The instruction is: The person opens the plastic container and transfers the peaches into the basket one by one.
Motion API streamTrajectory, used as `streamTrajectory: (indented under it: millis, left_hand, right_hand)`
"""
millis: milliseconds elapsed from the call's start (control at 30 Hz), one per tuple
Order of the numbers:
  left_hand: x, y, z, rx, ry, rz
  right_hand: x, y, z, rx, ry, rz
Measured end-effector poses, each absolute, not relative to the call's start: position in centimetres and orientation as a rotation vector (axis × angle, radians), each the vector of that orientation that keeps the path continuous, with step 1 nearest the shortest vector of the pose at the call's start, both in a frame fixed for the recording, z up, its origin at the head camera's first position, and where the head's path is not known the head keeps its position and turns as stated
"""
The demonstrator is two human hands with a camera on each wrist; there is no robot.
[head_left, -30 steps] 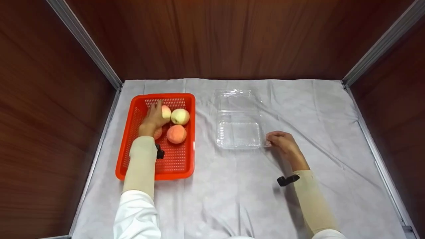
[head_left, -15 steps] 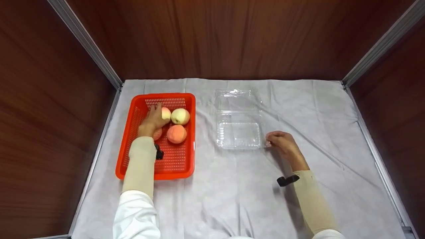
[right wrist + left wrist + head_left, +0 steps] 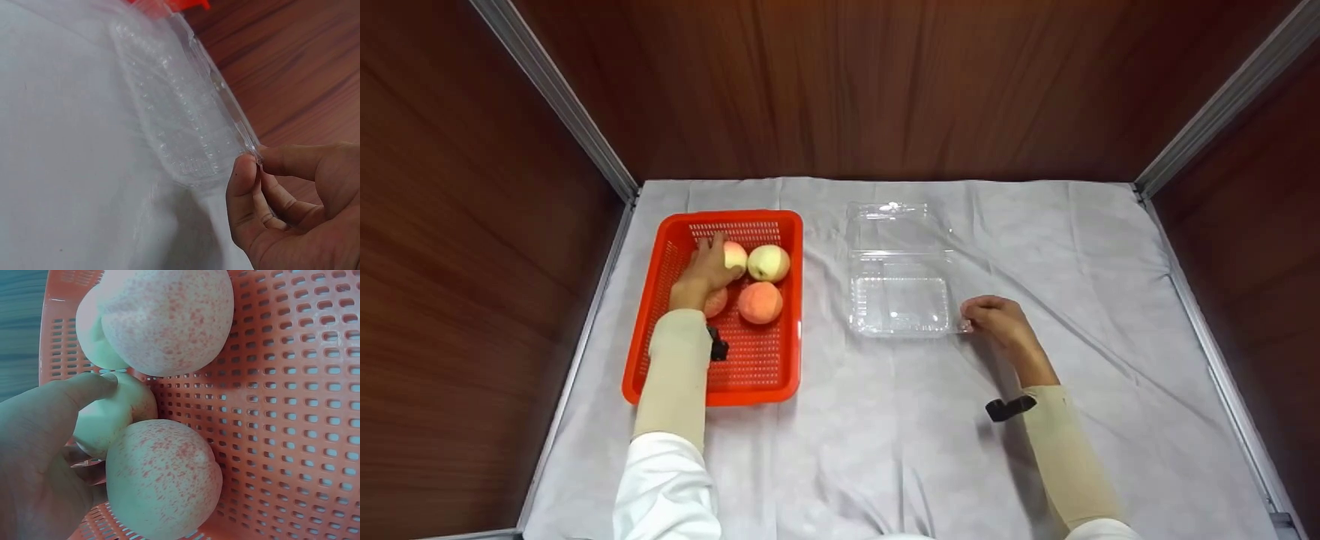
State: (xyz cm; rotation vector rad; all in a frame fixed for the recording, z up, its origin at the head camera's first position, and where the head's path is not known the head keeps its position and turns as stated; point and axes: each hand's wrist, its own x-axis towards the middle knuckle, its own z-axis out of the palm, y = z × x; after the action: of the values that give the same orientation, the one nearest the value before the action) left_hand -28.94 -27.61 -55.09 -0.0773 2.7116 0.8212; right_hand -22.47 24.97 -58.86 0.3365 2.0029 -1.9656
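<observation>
In the head view my left hand (image 3: 701, 276) reaches into a red plastic basket (image 3: 793, 352) and grips a peach (image 3: 734, 256). The left wrist view has the thumb on this peach (image 3: 115, 408), with the other fingers partly hidden around its far side. Beside it lie a pale peach (image 3: 769, 263), an orange-pink peach (image 3: 760, 303) and a third peach (image 3: 715, 302) half covered by my hand. On the right, my right hand (image 3: 1001, 326) pinches the near right corner of a clear plastic clamshell box (image 3: 900, 306), whose lid is folded back; thumb and forefinger meet at its rim (image 3: 247, 138).
A wrinkled white cloth (image 3: 840, 450) covers the table. Dark wood panels (image 3: 840, 90) with metal corner posts enclose it at the back and both sides. The box stands right of the basket, with a strip of cloth between them.
The left fingers have drawn very slightly nearer around the peach. My right hand and the clear box stay where they were.
</observation>
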Motion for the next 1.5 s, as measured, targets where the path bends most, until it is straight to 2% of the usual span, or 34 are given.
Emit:
streamTrajectory:
  millis: [1233,1500]
  left_hand:
    - [-28.4,-27.0,-52.8,0.032,2.756,0.759]
    - [-28.3,-26.5,-51.9,0.16,2.855,0.757]
  right_hand:
    - [-21.8,25.0,-58.8,0.353,2.167,-1.83]
    - [-21.6,25.3,-56.0,0.393,2.114,-1.866]
